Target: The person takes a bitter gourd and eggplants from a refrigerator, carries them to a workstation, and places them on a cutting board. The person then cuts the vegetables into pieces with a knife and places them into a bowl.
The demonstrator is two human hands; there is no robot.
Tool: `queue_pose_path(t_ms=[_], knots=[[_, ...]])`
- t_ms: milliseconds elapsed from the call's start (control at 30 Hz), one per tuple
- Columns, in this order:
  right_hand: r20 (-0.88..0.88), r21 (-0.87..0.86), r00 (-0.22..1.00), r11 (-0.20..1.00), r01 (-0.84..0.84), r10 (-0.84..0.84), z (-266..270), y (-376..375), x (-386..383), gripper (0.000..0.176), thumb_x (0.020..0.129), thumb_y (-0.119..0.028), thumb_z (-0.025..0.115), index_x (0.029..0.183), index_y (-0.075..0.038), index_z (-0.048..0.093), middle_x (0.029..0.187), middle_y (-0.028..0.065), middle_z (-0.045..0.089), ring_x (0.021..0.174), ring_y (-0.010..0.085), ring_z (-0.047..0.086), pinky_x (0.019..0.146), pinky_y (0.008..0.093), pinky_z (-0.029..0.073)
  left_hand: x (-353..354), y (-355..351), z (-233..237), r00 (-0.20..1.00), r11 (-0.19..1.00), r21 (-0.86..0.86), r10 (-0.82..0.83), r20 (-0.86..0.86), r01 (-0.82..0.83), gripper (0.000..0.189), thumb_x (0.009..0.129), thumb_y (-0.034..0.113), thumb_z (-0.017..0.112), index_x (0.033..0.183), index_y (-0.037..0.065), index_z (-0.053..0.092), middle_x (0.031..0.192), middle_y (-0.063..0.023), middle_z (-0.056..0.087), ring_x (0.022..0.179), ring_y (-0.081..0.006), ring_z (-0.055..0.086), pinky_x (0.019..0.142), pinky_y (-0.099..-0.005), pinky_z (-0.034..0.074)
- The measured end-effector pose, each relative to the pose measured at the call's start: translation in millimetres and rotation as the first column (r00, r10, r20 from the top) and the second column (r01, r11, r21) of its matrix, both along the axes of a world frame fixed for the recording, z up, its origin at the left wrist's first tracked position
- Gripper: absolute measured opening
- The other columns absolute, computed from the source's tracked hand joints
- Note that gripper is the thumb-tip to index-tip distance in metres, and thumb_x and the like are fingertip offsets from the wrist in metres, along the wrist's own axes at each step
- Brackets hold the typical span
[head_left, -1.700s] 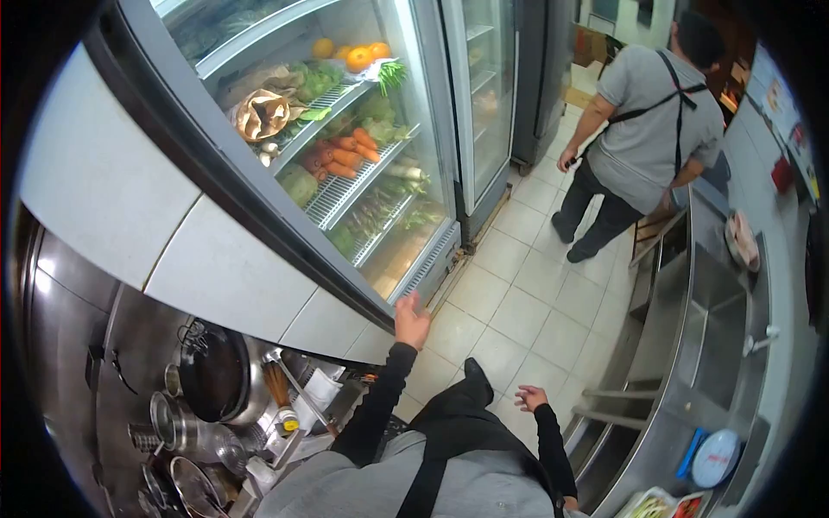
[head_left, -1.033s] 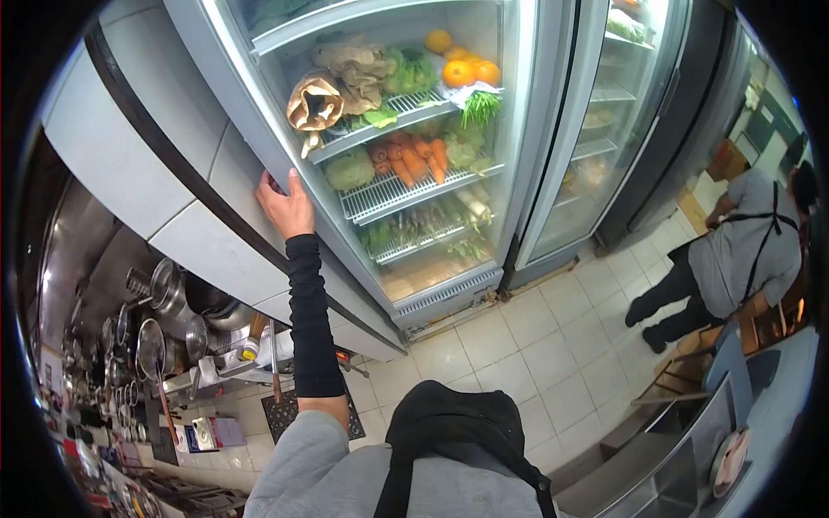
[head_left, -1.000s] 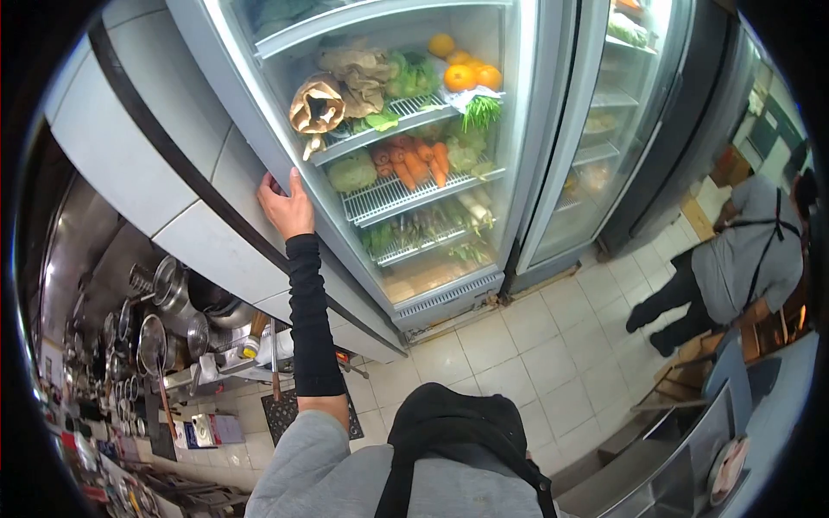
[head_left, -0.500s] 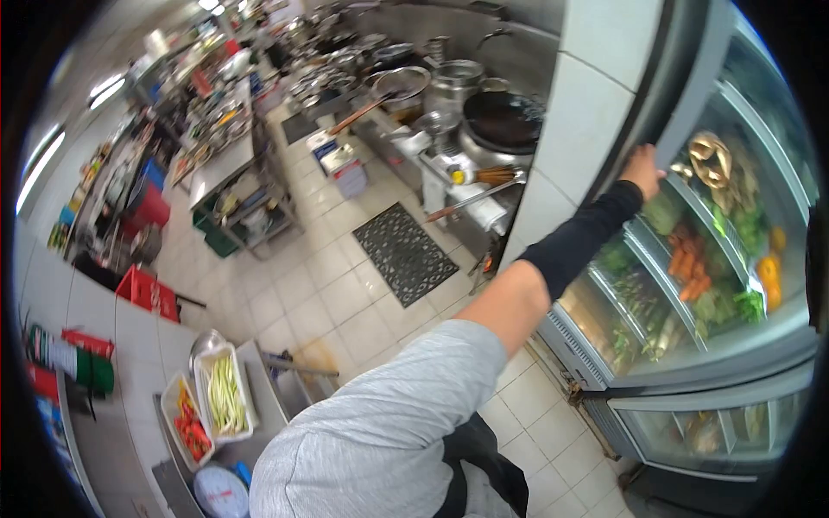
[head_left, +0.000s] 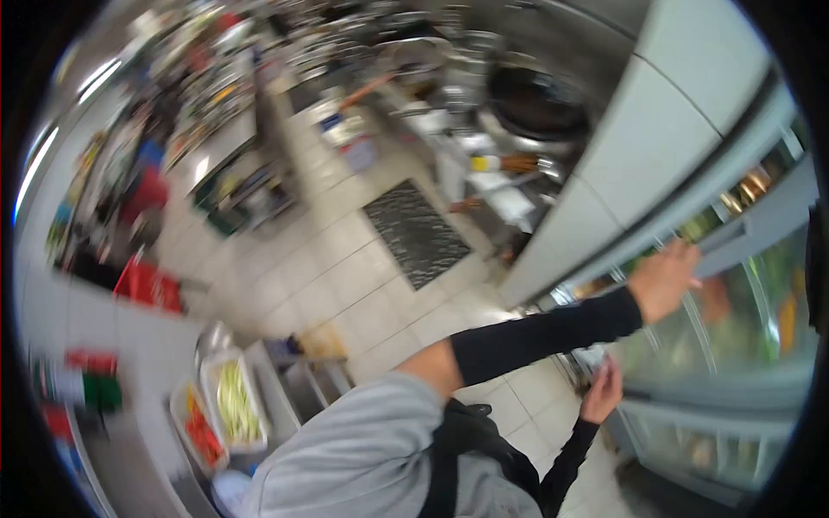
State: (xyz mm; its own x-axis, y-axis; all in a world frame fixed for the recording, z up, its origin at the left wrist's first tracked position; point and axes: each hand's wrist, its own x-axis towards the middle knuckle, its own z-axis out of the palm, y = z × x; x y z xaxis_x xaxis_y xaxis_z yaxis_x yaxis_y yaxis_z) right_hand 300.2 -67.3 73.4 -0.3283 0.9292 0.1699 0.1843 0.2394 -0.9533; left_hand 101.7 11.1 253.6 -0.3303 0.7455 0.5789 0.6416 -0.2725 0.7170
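Our left hand (head_left: pixel 663 281) meets the edge of the fridge door (head_left: pixel 730 324), grip unclear; our right hand (head_left: pixel 603 394) is loosely open; the box (head_left: pixel 358 152) is too blurred to read.

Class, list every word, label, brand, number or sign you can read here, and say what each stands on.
None can be read.
White-and-blue box on the pale tiled floor: any print is too blurred.
Green-and-white object at the far left: any label is too blurred.
Grey-framed glass refrigerator door by the person's bare left hand: no lettering shows.
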Motion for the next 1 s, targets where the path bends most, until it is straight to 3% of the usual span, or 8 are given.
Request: queue_pose_path(t_ms=[100,200,333,433,567,767,867,1000], knots=[[-0.142,0.308,0.941,0.889,0.338,-0.308,162.5,-15.4,-41.6,0.026,0.105,-0.009,0.055,0.124,0.005,0.065,0.120,0.0138,0.065,0.098,0.0185,0.065,0.090,0.0333,0.054,15.1,-64.2,-13.0,0.958,0.995,0.055,-0.066,-0.281,0.084,0.018,0.097,0.015,0.064,0.103,0.001,0.072,0.116,-0.0139,0.060,0.112,-0.0335,0.058,0.083,-0.0405,0.055],[-0.299,0.593,0.870,0.638,0.491,-0.392,236.0,-33.0,-35.0,0.027,0.100,-0.001,0.048,0.120,0.007,0.065,0.118,0.0171,0.062,0.095,0.0200,0.063,0.089,0.0340,0.052,20.0,-133.6,2.2,0.915,0.922,0.050,-0.387,0.111,0.384,0.024,0.090,-0.007,0.064,0.112,-0.001,0.071,0.108,-0.0164,0.067,0.099,-0.0358,0.067,0.083,-0.0389,0.057],[-0.613,0.520,0.649,0.389,0.761,-0.451,230.2,-61.3,-23.2,0.052,0.096,-0.020,0.058,0.141,0.004,0.045,0.139,0.0178,0.049,0.128,0.0259,0.047,0.114,0.0408,0.031,-1.7,-163.9,-15.9,0.401,0.434,0.055,-0.867,0.297,0.899,0.034,0.092,-0.009,0.061,0.124,0.000,0.069,0.116,-0.0193,0.072,0.105,-0.0358,0.071,0.089,-0.0358,0.057],[-0.635,0.395,0.389,0.152,0.906,-0.667,237.6,-110.2,-0.3,0.063,0.097,-0.023,0.058,0.149,0.004,0.034,0.144,0.0185,0.045,0.131,0.0266,0.045,0.114,0.0393,0.029,-13.4,-185.5,-62.9,0.267,0.158,-0.243,-0.804,0.531,0.957,0.031,0.098,0.004,0.061,0.127,0.001,0.068,0.113,-0.0180,0.073,0.106,-0.0345,0.071,0.090,-0.0397,0.057],[-0.663,0.395,0.212,-0.095,0.914,-0.718,228.4,-142.1,67.0,0.058,0.098,-0.023,0.054,0.147,0.003,0.036,0.142,0.0212,0.048,0.130,0.0285,0.047,0.114,0.0392,0.030,-36.4,-183.6,-109.6,0.462,0.228,-0.555,-0.824,0.328,0.800,0.030,0.103,0.013,0.059,0.129,0.003,0.068,0.120,-0.0174,0.074,0.110,-0.0322,0.072,0.094,-0.0379,0.056],[-0.707,0.392,0.357,0.083,0.916,-0.611,227.9,-180.8,169.4,0.056,0.102,-0.024,0.052,0.146,0.009,0.039,0.149,0.0240,0.045,0.137,0.0315,0.046,0.117,0.0411,0.031,-36.9,-163.1,-134.8,0.560,0.250,-0.708,-0.791,0.244,0.661,0.034,0.102,0.015,0.060,0.133,0.004,0.065,0.124,-0.0175,0.073,0.111,-0.0332,0.071,0.095,-0.0400,0.056],[-0.706,0.465,0.295,-0.106,0.879,-0.644,205.4,-181.5,235.4,0.052,0.104,-0.020,0.050,0.146,0.011,0.041,0.148,0.0258,0.046,0.137,0.0323,0.047,0.119,0.0412,0.031,-12.2,-157.0,-140.4,0.536,0.300,-0.711,-0.835,0.126,0.636,0.035,0.102,0.015,0.059,0.134,0.003,0.064,0.125,-0.0183,0.072,0.113,-0.0334,0.071,0.097,-0.0401,0.056],[-0.671,0.540,0.394,-0.051,0.840,-0.628,190.9,-189.6,298.2,0.043,0.106,-0.014,0.050,0.142,0.009,0.049,0.149,0.0310,0.045,0.134,0.0367,0.052,0.115,0.0458,0.041,27.1,-155.8,-147.7,0.493,0.196,-0.708,-0.836,0.241,0.678,0.040,0.103,0.021,0.060,0.138,0.003,0.061,0.127,-0.0211,0.070,0.116,-0.0346,0.069,0.101,-0.0416,0.054]])
